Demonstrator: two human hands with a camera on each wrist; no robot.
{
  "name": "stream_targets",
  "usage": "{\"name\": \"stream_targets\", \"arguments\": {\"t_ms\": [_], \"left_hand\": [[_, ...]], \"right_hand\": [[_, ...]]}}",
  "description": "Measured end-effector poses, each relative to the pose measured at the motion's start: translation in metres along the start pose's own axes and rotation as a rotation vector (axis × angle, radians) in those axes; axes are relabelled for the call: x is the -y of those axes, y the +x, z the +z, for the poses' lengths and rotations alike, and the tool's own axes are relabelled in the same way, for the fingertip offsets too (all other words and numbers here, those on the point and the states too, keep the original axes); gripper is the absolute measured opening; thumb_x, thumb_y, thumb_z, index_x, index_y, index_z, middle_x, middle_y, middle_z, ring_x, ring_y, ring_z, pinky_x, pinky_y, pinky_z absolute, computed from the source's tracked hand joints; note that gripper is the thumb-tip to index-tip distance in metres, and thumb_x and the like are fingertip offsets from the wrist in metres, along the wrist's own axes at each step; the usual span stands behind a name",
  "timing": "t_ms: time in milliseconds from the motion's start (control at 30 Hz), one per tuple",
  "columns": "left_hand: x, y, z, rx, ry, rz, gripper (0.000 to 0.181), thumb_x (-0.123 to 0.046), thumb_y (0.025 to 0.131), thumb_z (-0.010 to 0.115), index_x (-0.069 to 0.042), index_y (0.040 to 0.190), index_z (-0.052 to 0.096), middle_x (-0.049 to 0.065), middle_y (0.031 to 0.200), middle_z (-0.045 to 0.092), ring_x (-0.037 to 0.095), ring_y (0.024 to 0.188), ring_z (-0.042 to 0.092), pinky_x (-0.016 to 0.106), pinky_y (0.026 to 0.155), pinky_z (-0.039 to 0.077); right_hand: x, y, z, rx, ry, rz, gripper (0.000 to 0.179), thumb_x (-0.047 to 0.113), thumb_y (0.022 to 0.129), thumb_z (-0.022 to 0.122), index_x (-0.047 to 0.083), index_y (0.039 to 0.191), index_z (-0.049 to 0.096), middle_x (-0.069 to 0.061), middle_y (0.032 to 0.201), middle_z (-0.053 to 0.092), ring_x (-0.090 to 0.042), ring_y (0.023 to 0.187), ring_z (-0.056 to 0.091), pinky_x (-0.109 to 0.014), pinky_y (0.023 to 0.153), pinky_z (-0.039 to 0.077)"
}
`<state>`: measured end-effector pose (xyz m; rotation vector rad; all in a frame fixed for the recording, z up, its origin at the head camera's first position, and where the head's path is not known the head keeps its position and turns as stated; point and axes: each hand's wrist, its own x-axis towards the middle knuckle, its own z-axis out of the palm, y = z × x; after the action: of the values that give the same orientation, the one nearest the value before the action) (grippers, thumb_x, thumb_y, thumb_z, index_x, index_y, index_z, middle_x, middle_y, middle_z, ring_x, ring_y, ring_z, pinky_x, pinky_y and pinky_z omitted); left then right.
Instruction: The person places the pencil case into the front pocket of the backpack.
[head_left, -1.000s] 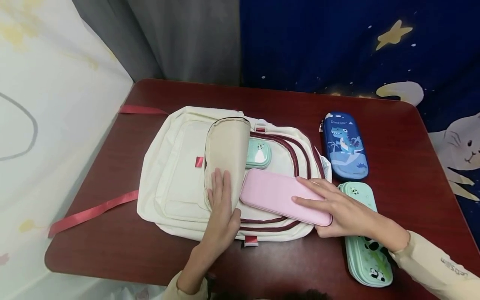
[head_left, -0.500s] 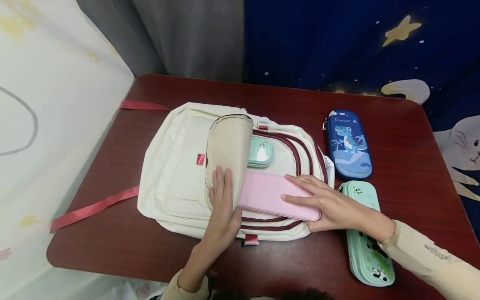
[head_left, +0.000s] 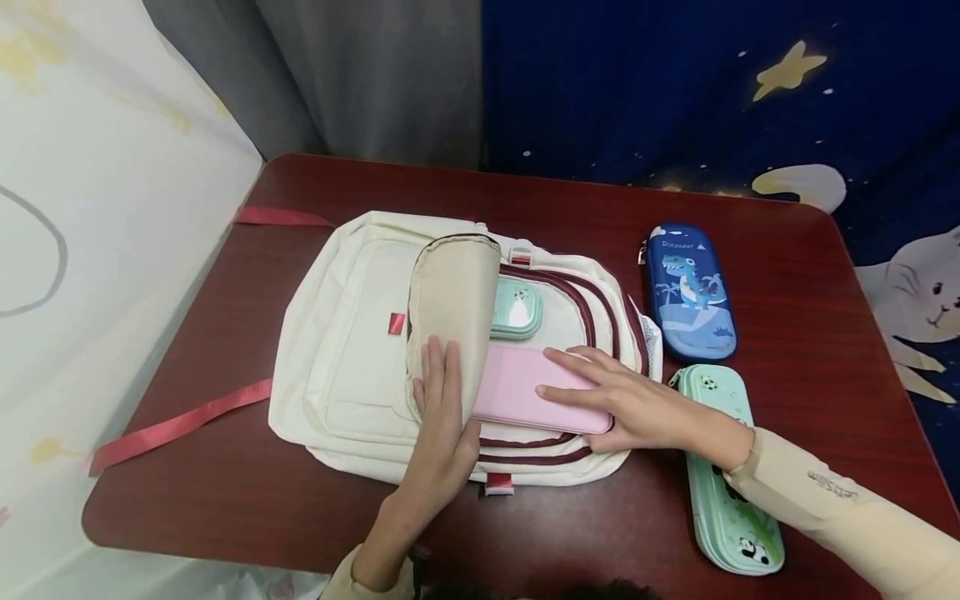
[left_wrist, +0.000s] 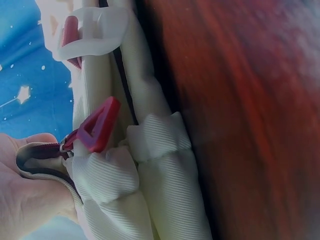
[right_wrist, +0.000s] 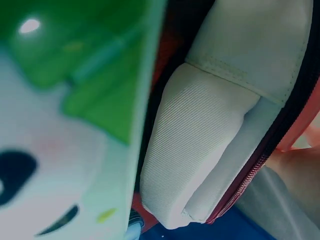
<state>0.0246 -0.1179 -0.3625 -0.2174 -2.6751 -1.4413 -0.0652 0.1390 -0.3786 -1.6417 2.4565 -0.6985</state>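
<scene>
A cream backpack point(head_left: 360, 350) lies on the table with its front pocket flap point(head_left: 453, 308) folded back. My left hand point(head_left: 442, 408) holds this flap, fingers along its outer side; in the left wrist view, its zipped edge point(left_wrist: 47, 150) runs between thumb and palm. With fingers on top and thumb at the near side, my right hand point(head_left: 618, 396) grips a pink pencil case point(head_left: 513, 383). That case's left end is hidden under the flap. Beside it, a mint pencil case point(head_left: 517, 308) also sits partly under the flap.
To the right lie a blue dinosaur pencil case point(head_left: 690, 292) and a green panda pencil case point(head_left: 738, 508), partly under the right forearm. Red straps point(head_left: 180, 425) trail left across the dark red table point(head_left: 247, 492). A wall stands left, curtains behind.
The right hand has slid the pink pencil case leftward, so its left end has passed under the flap. The left hand stays on the flap.
</scene>
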Motion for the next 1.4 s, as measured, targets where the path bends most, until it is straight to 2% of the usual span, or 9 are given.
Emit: {"name": "stream_targets", "arguments": {"t_ms": [233,367,600,833,967,1133,1267,1400], "left_hand": [[0.002,-0.002,0.002,-0.017,0.000,0.006,0.085,0.011,0.075,0.046,-0.001,0.148,0.004,0.012,0.154,-0.011,0.028,0.139,-0.014,0.055,0.104,-0.011],[0.001,-0.001,0.001,-0.016,0.000,0.014,0.086,0.010,0.075,0.047,-0.001,0.148,0.004,0.012,0.154,-0.011,0.029,0.139,-0.014,0.055,0.103,-0.011],[0.000,0.000,0.001,-0.007,0.001,0.002,0.084,0.009,0.077,0.045,-0.002,0.148,0.002,0.011,0.154,-0.012,0.027,0.139,-0.015,0.054,0.104,-0.011],[0.000,0.001,0.000,0.001,0.003,-0.008,0.084,0.008,0.077,0.044,-0.004,0.149,0.002,0.010,0.154,-0.013,0.025,0.139,-0.015,0.053,0.104,-0.012],[0.000,0.001,0.001,0.000,0.001,-0.010,0.084,0.008,0.077,0.044,-0.004,0.149,0.002,0.010,0.154,-0.012,0.025,0.139,-0.015,0.053,0.104,-0.012],[0.000,0.000,0.002,-0.009,0.014,-0.002,0.084,0.008,0.076,0.044,-0.002,0.148,0.002,0.011,0.154,-0.011,0.027,0.139,-0.014,0.054,0.103,-0.012],[0.000,-0.001,0.002,-0.016,0.025,0.014,0.084,0.009,0.076,0.044,-0.001,0.148,0.003,0.013,0.154,-0.011,0.028,0.139,-0.014,0.055,0.103,-0.012],[-0.001,-0.001,0.003,-0.015,0.030,0.019,0.084,0.009,0.076,0.044,-0.001,0.148,0.003,0.013,0.154,-0.012,0.028,0.138,-0.015,0.055,0.103,-0.012]], "right_hand": [[0.001,0.006,0.002,0.040,-0.084,-0.002,0.070,0.029,0.076,0.067,0.023,0.141,0.044,-0.008,0.151,0.024,-0.038,0.132,0.025,-0.049,0.103,0.024],[0.001,0.003,-0.003,0.019,-0.117,0.004,0.069,0.035,0.078,0.067,0.023,0.141,0.043,-0.009,0.151,0.026,-0.037,0.133,0.025,-0.047,0.104,0.022],[0.000,-0.020,-0.018,-0.109,-0.140,0.057,0.061,0.042,0.079,0.067,0.020,0.134,0.053,-0.012,0.141,0.040,-0.028,0.125,0.037,-0.046,0.097,0.031],[-0.002,-0.035,-0.012,-0.113,-0.144,0.108,0.059,0.037,0.079,0.069,0.017,0.133,0.054,-0.014,0.139,0.042,-0.025,0.114,0.047,-0.044,0.086,0.041],[-0.001,-0.033,-0.009,-0.117,-0.121,0.131,0.058,0.036,0.080,0.070,0.016,0.132,0.055,-0.015,0.137,0.042,-0.023,0.110,0.049,-0.036,0.074,0.048],[0.000,-0.029,-0.007,-0.124,-0.103,0.128,0.054,0.035,0.081,0.070,0.014,0.129,0.057,-0.017,0.135,0.044,-0.022,0.102,0.054,-0.029,0.064,0.048],[0.001,-0.024,-0.007,-0.103,-0.102,0.131,0.054,0.035,0.082,0.070,0.013,0.129,0.057,-0.017,0.134,0.044,-0.024,0.105,0.053,-0.028,0.064,0.049],[0.002,-0.018,-0.007,-0.082,-0.139,0.114,0.053,0.035,0.081,0.069,0.012,0.128,0.058,-0.019,0.133,0.046,-0.030,0.113,0.049,-0.038,0.074,0.050]]}}
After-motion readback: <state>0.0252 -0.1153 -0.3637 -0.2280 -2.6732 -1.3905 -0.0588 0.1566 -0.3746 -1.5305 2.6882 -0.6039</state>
